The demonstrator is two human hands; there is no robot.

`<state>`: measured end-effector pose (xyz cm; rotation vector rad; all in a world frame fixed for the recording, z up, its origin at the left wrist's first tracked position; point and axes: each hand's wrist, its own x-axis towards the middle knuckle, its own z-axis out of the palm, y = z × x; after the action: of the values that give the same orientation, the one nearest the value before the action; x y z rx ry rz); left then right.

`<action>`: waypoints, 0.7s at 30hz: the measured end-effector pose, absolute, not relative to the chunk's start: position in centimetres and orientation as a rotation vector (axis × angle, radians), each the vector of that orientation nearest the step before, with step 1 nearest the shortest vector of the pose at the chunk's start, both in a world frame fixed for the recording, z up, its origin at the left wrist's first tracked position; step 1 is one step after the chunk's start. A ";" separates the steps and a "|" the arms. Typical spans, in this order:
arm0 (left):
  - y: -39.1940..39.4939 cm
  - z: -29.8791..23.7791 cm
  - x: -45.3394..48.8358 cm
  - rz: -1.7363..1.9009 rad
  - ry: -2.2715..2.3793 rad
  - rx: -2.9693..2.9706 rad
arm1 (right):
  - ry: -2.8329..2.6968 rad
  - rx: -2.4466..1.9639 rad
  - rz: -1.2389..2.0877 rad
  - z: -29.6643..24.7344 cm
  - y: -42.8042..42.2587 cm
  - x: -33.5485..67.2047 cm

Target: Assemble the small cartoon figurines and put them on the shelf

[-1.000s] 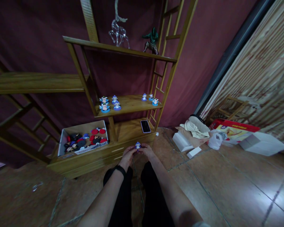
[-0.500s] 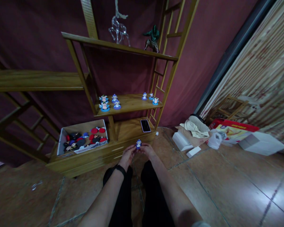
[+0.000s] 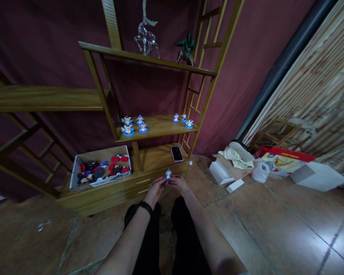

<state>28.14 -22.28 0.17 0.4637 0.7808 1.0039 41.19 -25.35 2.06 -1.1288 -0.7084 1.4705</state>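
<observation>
Between my two hands, in front of the cabinet's drawers, a small purple-and-white figurine stands upright. My left hand grips its base from the left, fingers closed. From the other side my right hand pinches the same base. On the middle shelf, figurines of like size form two groups. At its left are pink-and-blue figurines and purple ones. A purple figurine and blue-based figurines stand at the right end.
A cardboard box of red and black figurines sits on the low ledge at left. A phone lies to its right. A clear deer ornament and a dark green statue occupy the upper shelf. White boxes and a plastic bag lie on the floor.
The view has shifted slightly, so the shelves sit a little lower and further right. Both hands keep hold of the figurine, almost in the same place.
</observation>
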 end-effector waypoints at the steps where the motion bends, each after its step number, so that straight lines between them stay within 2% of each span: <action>1: -22.3 0.1 28.1 1.012 0.778 0.464 | -0.732 -1.111 1.484 2.1 -25.4 41.2; 9: -22.4 0.1 28.1 1.064 0.756 0.493 | -0.734 -1.067 1.491 2.5 -25.8 41.0; 21: -22.2 0.2 28.1 0.945 0.874 0.514 | -0.644 -1.281 1.483 2.2 -25.3 40.9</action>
<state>28.08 -22.23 0.23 0.5143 0.8737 0.9453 40.91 -25.28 2.23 -1.2808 -0.6439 1.4830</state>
